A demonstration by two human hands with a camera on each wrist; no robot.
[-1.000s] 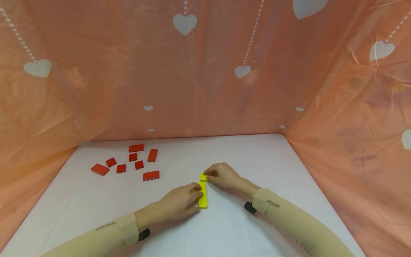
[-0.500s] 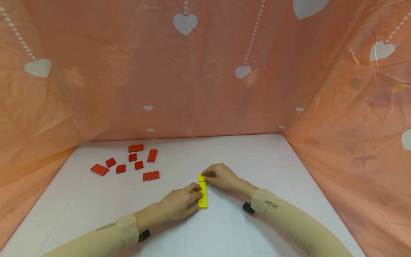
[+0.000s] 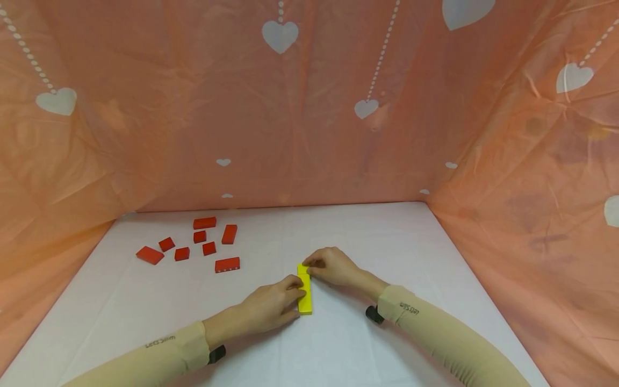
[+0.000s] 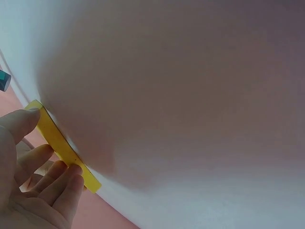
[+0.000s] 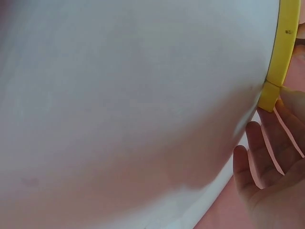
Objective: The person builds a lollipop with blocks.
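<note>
Near the middle of the white table, a long yellow block (image 3: pixel 306 305) lies pointing away from me. My left hand (image 3: pixel 268 305) holds it from the left; in the left wrist view the thumb is at one end and the fingertips lie along the side of the yellow block (image 4: pixel 59 145). At its far end a small yellow block (image 3: pixel 302 268) sits end to end with it. My right hand (image 3: pixel 336 266) pinches this small block between thumb and finger. The right wrist view shows a thin seam between the small block (image 5: pixel 269 95) and the long block (image 5: pixel 286 38).
Several red blocks lie loose at the back left of the table: oblong ones, such as the red block (image 3: pixel 227 265) closest to the hands, and small ones like the red cube (image 3: pixel 182 253). An orange cloth (image 3: pixel 309 134) with white hearts encloses the back and sides.
My right hand has moved slightly left and toward me, bringing the small yellow block into line against the long one's far end. My left hand has stayed in place.
</note>
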